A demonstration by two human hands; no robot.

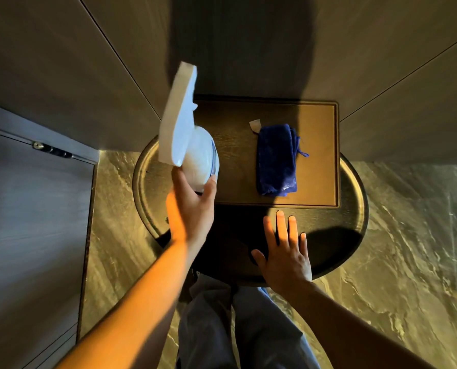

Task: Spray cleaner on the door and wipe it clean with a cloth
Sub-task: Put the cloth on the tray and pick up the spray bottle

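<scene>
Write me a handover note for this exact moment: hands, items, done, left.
Left hand: gripping the white spray bottle, lifted above the round table.
Right hand: empty, flat on the table.
Blue cloth: folded on the brown tray, untouched.
Door: to the left, closed.
Done: bottle picked up.
Left: spray the door, take the cloth, wipe.

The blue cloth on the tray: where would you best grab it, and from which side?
Pinch the blue cloth at its near short end, coming from above with the free right hand. It lies flat and folded lengthwise on the tray, that end nearest the hand.
</scene>
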